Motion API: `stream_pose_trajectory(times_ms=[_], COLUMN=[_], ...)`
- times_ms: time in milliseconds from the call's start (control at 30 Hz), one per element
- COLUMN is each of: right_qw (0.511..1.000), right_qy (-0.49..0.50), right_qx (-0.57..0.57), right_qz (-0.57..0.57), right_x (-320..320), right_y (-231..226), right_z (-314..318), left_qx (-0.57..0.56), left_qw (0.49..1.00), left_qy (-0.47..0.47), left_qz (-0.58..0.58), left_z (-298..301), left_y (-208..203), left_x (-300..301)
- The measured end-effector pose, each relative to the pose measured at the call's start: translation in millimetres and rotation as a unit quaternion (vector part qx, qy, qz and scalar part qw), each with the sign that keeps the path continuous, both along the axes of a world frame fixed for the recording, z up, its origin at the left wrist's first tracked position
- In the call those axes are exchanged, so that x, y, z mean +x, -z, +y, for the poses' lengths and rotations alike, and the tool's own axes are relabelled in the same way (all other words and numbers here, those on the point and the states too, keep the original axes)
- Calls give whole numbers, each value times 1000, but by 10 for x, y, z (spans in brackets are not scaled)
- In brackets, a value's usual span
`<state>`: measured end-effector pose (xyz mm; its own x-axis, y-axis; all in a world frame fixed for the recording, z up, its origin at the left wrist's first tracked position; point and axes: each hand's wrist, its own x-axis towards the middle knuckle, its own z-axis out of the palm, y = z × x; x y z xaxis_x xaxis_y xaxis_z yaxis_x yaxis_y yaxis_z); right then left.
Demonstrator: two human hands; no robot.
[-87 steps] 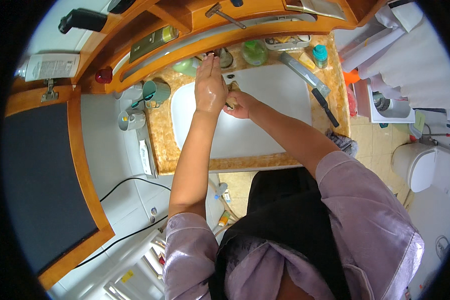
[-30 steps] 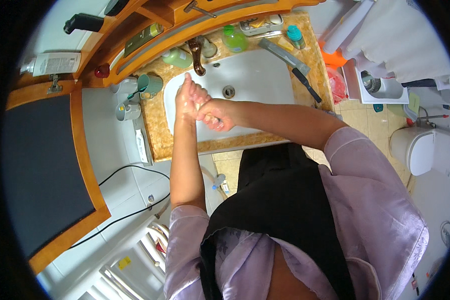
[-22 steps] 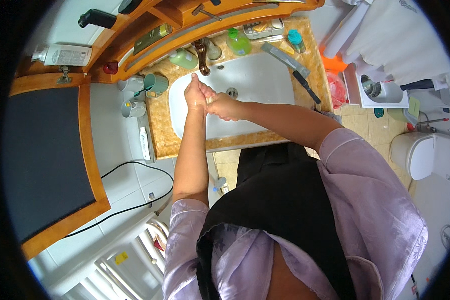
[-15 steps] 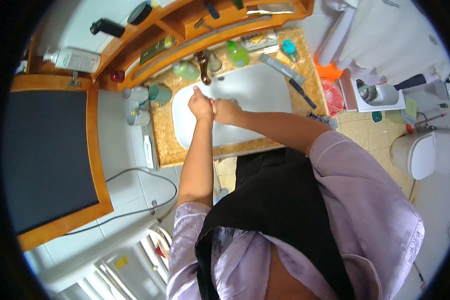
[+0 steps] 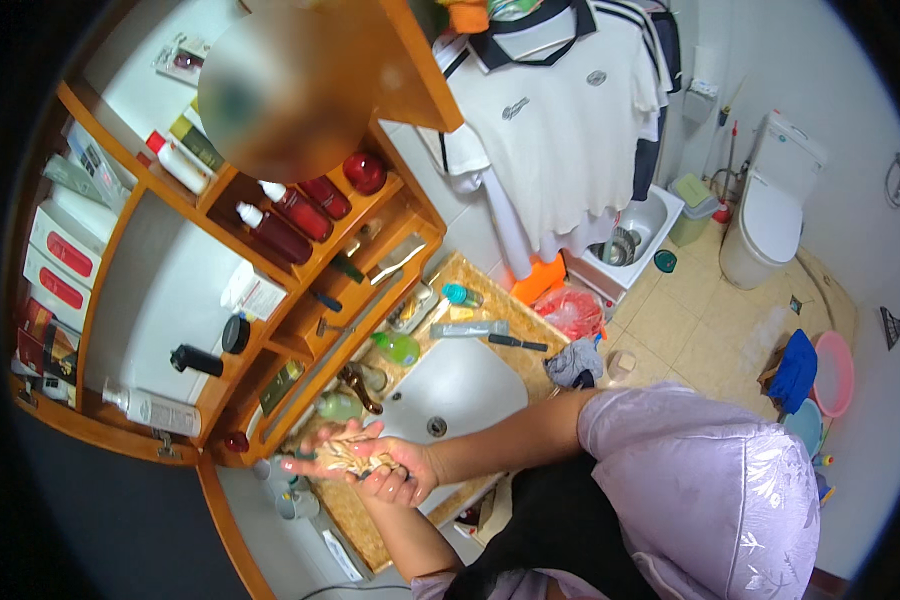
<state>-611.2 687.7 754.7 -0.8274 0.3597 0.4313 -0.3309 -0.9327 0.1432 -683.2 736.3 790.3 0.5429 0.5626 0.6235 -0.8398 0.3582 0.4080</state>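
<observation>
My hands are together above the near-left rim of the white sink (image 5: 470, 390), beside the brown faucet (image 5: 358, 385). My left hand (image 5: 322, 458) has its fingers stretched out and spread toward the cabinet. Against it lies my right hand (image 5: 410, 472), its fingers curled round the left palm. Pale cream patches (image 5: 355, 458) show between them; whether these are lather or small pieces I cannot tell. Behind the hands stands a light green bottle (image 5: 340, 406), partly covered. A bright green pump bottle (image 5: 398, 348) is farther along the counter.
The orange stone counter (image 5: 455, 275) carries a flat grey packet (image 5: 468, 329), a black-handled tool (image 5: 518, 343) and a grey cloth (image 5: 574, 362). A wooden cabinet (image 5: 260, 372) with bottles stands close at the left. White shirts (image 5: 560, 130) hang beyond, near a toilet (image 5: 765, 230).
The view has swung to the right and up, showing more cabinet and floor. My hands have left the basin's middle for its rim, and the left fingers are now spread.
</observation>
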Motion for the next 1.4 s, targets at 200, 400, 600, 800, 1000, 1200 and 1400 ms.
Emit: stream_pose_trajectory(times_ms=[200, 400, 600, 800, 1000, 1200, 1400], right_qw=[997, 899, 771, 590, 307, 248, 276], right_qy=[-10, 7, 186, 356, 439, 373, 396], right_qx=[-26, 70, 217, 299, 473, 531, 607], right_qz=[-78, -431, -569, -660, -699, -719, -631], right_x=[192, 467, 773, 1087, 1481, 1585, 2078], right_y=[-453, -320, 158, 514, 885, 1137, 927], right_z=[-137, -125, 63, 196, 183, -65, -199], left_qx=[-78, -214, -114, -132, -215, -402, -271], left_qw=[994, 942, 821, 757, 691, 552, 665], left_qy=[-8, -112, -319, -424, -532, -598, -474], left_qz=[-77, 232, 459, 480, 440, 419, 509], left_z=[-150, -179, -119, 7, -102, -282, -547], left_y=[-104, -166, 10, 309, 635, 1242, 981], left_x=[97, 87, 637, 1053, 1533, 1467, 1672])
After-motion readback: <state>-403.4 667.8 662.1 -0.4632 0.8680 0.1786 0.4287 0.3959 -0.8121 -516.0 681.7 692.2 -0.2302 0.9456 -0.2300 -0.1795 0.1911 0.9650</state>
